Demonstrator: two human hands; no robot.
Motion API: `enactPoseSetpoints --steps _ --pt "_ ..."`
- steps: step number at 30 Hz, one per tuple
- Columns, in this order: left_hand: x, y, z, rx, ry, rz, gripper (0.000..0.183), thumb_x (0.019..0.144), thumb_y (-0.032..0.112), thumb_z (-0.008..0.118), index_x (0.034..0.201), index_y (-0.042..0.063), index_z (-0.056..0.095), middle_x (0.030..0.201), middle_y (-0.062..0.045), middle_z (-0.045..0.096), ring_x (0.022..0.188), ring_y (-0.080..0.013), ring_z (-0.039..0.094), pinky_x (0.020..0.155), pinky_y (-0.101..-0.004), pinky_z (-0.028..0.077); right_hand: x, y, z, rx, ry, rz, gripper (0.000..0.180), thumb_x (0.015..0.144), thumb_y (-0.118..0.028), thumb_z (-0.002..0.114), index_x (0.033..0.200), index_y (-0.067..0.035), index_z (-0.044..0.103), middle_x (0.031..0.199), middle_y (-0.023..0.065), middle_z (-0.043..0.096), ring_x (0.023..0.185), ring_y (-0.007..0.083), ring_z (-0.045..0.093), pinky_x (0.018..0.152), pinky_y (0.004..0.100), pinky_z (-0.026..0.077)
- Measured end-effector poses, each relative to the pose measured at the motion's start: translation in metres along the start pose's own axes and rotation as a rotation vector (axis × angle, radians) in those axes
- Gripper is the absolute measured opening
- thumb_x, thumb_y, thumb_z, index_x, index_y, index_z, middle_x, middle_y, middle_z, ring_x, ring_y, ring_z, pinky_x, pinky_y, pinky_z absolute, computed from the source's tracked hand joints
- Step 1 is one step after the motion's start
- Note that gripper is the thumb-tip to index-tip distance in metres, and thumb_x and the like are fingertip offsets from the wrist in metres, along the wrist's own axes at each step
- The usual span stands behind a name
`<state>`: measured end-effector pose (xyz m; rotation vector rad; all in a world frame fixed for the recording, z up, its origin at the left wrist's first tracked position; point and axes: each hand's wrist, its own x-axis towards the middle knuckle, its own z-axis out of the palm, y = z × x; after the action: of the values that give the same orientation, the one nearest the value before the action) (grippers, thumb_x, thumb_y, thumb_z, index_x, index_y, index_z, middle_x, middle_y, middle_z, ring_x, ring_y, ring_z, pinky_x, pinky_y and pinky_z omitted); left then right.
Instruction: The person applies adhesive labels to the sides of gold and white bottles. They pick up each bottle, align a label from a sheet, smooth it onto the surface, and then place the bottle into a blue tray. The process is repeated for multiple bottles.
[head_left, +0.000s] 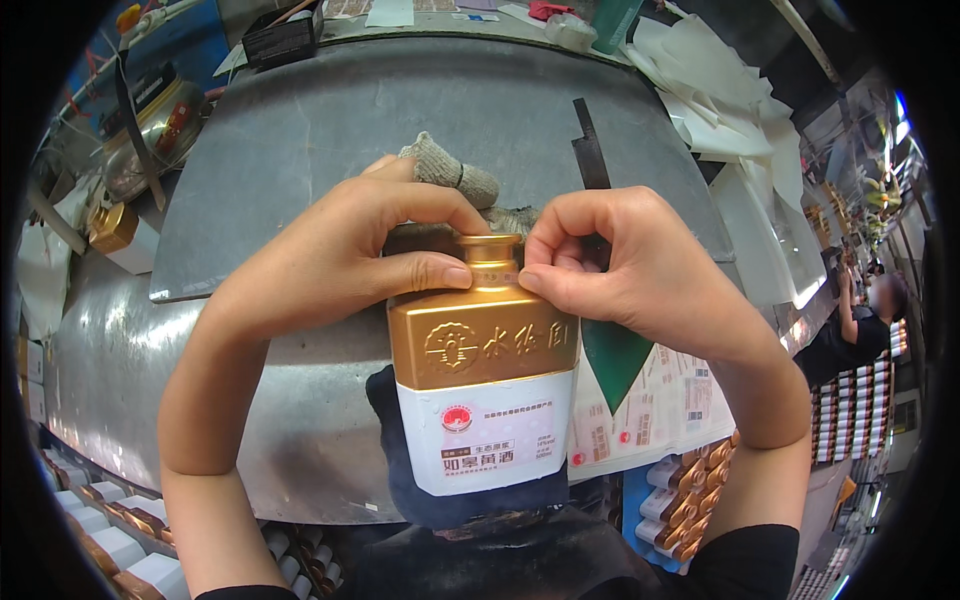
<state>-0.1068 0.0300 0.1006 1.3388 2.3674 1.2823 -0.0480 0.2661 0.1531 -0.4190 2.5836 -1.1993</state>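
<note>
A bottle with a gold upper part and a white lower part (416, 420) leans toward me over dark cloth padding (480, 514). Its front bears embossed marks, a pink-white label and water drops. My left hand (352, 232) grips the gold neck from the left, thumb in front and index finger behind. Around the neck runs a narrow printed strip (491, 277). Thumb and index finger of my right hand (630, 262) pinch at the strip's right end. Behind that hand is a green pointed blade (615, 367) with a black handle (592, 154); whether my fingers touch it is hidden.
A knitted glove (454, 169) lies beyond the bottle on a grey board (300, 127). Printed label sheets (667, 420) sit at the right, white papers (705, 82) farther back. Another gold-white bottle (116, 232) is at left. Crated bottles (679, 499) stand below; a person (855, 330) works far right.
</note>
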Motion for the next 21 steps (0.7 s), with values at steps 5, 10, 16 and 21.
enactPoseSetpoints --steps 5,10,16,21 --pt "0.0024 0.0007 -0.0013 -0.053 -0.001 -0.040 0.032 0.085 0.028 0.077 0.106 0.006 0.071 0.093 -0.010 0.065 0.095 -0.0242 0.051 0.086 -0.0350 0.041 0.0010 0.0014 -0.0039 -0.005 -0.002 -0.003 0.014 0.087 -0.009 0.072 0.082 0.002 0.065 0.067 -0.0041 0.055 0.063 0.0016 0.047 0.057 0.0190 0.040" --pt "0.0036 -0.0004 -0.0011 0.007 -0.042 -0.048 0.033 0.083 0.029 0.078 0.104 0.005 0.072 0.093 -0.008 0.065 0.096 -0.0228 0.051 0.087 -0.0343 0.041 0.0015 0.0033 -0.0034 -0.038 0.004 -0.026 0.014 0.087 -0.009 0.072 0.082 0.002 0.065 0.066 -0.0037 0.054 0.062 0.0018 0.046 0.056 0.0197 0.039" --pt "0.0050 -0.0038 -0.0023 -0.039 -0.043 -0.024 0.032 0.082 0.029 0.079 0.103 0.005 0.072 0.092 -0.007 0.066 0.096 -0.0217 0.050 0.088 -0.0338 0.041 0.0026 0.0059 -0.0013 -0.046 0.029 -0.055 0.015 0.088 -0.010 0.072 0.081 0.002 0.065 0.066 -0.0040 0.053 0.062 0.0019 0.046 0.055 0.0200 0.039" --pt "0.0049 -0.0060 -0.0020 -0.046 -0.049 -0.008 0.032 0.081 0.028 0.080 0.103 0.006 0.072 0.092 -0.006 0.066 0.095 -0.0214 0.050 0.088 -0.0335 0.041 0.0035 0.0078 -0.0009 -0.037 0.024 -0.041 0.015 0.088 -0.010 0.072 0.081 0.001 0.066 0.066 -0.0038 0.054 0.062 0.0020 0.047 0.055 0.0199 0.039"
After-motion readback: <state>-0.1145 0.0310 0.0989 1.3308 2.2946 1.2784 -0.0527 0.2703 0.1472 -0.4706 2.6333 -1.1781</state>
